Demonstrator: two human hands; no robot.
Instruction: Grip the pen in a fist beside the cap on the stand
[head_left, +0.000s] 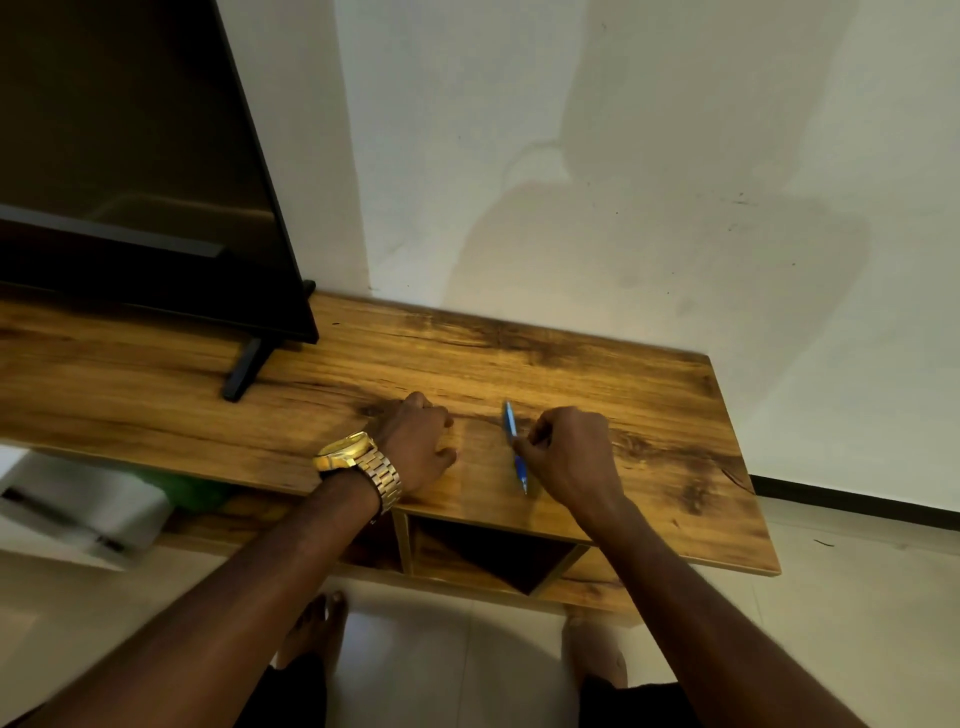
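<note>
The blue pen (515, 447) lies on the wooden worktop (649, 415), near its front edge and between your two hands. Its long axis runs from the far side of the worktop toward you, leaning slightly rightward at the near end. The near tip points toward the front edge; the far end points toward the wall (623, 182).

Your right hand (571, 457) comes in from the lower right with the forearm stretched out and the wrist over the front edge of the worktop. Its knuckles are up and its fingers are curled under. The fingertips meet the pen at mid-barrel: the grip is closed on the pen in a pinch, with both ends of the pen free.

Your left hand (418, 447) sits just left of the pen, apart from it. It rests on the worktop with its fingers bent and nothing held; how tightly they are curled I cannot tell for certain. A gold wristwatch (358, 460) is on that wrist.

Further left, a dark television (130, 171) stands on the worktop on a black foot (244, 371). Below the worktop are open compartments (493, 556). Your feet show on the tiled floor (857, 597).
</note>
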